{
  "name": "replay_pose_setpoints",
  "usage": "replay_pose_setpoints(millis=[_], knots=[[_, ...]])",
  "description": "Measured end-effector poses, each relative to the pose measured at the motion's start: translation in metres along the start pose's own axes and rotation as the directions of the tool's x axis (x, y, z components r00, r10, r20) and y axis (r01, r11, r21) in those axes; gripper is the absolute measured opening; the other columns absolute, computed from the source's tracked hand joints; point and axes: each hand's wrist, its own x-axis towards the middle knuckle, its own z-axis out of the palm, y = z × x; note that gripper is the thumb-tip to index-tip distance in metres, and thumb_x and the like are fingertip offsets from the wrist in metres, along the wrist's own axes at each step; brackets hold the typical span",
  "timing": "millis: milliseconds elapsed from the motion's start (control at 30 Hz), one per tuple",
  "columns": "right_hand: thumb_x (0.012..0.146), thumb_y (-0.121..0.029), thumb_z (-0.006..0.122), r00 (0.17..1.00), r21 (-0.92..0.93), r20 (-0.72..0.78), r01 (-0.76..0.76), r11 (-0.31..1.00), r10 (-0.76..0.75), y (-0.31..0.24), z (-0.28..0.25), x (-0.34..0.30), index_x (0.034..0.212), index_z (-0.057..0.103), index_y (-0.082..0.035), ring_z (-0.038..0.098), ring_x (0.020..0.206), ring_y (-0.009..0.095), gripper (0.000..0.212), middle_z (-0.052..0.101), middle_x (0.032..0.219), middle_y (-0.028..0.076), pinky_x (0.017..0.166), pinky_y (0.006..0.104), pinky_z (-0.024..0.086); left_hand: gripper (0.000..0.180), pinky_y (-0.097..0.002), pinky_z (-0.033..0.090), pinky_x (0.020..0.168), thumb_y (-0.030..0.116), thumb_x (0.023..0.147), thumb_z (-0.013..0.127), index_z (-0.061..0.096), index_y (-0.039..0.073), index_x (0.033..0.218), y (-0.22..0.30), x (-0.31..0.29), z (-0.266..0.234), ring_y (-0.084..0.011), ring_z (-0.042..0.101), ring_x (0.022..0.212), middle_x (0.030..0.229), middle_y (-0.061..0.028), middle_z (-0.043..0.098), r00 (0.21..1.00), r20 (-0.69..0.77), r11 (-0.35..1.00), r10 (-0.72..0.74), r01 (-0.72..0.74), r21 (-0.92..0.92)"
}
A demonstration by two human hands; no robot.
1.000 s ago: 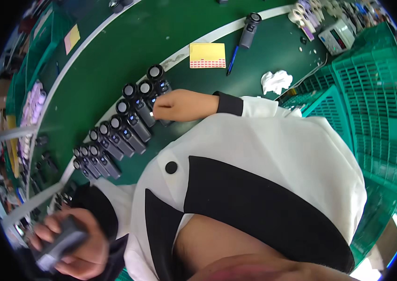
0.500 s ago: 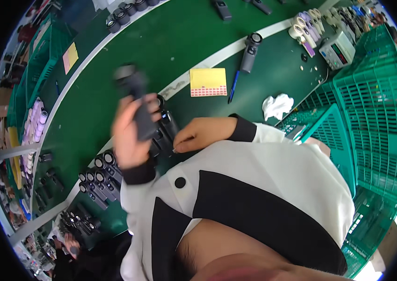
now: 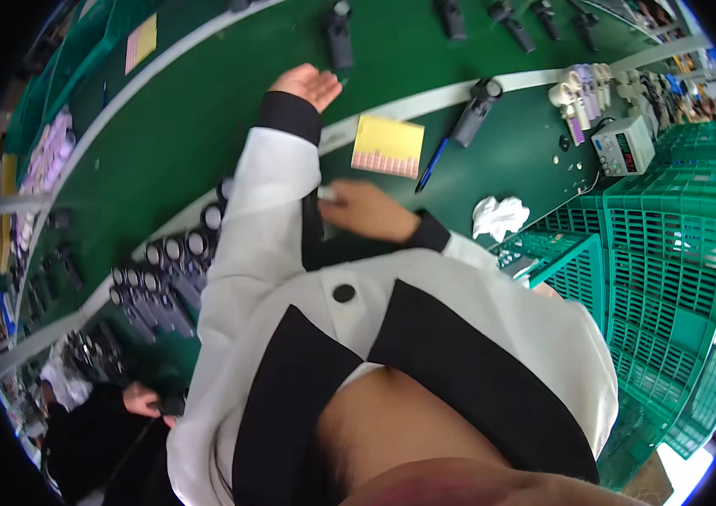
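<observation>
Left hand [image 3: 307,86]: fingers loosely spread, empty, near a grey handheld device [image 3: 338,40] on the green worktop [image 3: 408,55]. Right hand [image 3: 366,209]: fingers bent, blurred; cannot tell grip. Risk: left sleeve [image 3: 269,194], swung low, could knock clustered grey devices [image 3: 179,285] beside it.

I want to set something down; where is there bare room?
Bare tabletop lies between the blue pen and crumpled white cloth. Also free: the green lane left of the left sleeve, beyond the gray handheld fans. Those fans crowd the near left; purple fans and a bench power supply, the far right.
</observation>
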Motion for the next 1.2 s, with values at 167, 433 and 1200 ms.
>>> replay_pose_setpoints(millis=[167,433,1200], knots=[[0.070,-0.038,0.063,0.947,-0.131,-0.298,-0.166,0.977,0.120,0.028,0.063,0.023,0.084,0.047,0.008,0.054,0.077,0.037,0.050,0.053,0.082,0.023,0.065,0.0397,0.044,0.017,-0.0335,0.049,0.064,0.007,0.078,0.054,0.050,0.000,0.094,-0.004,-0.163,-0.101,-0.0189,0.054,0.071,0.080,-0.0094,0.053,0.838,0.292,0.667,0.462,-0.545,0.509],[0.063,-0.042,0.065,0.932,-0.037,-0.169,-0.330,0.943,0.320,0.025,0.068,0.037,0.088,0.046,0.014,0.056,0.079,0.037,0.065,0.054,0.085,0.028,0.068,0.0381,0.046,0.023,-0.0262,0.045,0.060,0.010,0.070,0.060,0.050,0.001,0.087,-0.113,-0.222,-0.143,-0.0146,0.054,0.064,0.073,-0.0079,0.052,0.629,0.363,-0.115,0.687,-0.400,0.909],[0.086,-0.034,0.037,0.994,0.937,-0.071,0.095,0.336,-0.083,-0.087,-0.013,-0.022,0.092,0.053,-0.007,0.047,0.060,0.008,0.031,0.055,0.077,0.000,0.054,0.0192,0.038,0.034,-0.0313,0.043,0.057,0.015,0.073,0.058,0.046,-0.002,0.099,-0.080,-0.304,-0.040,-0.0238,0.055,0.065,0.078,-0.0160,0.054,0.578,0.423,-0.013,0.698,-0.580,0.814]])
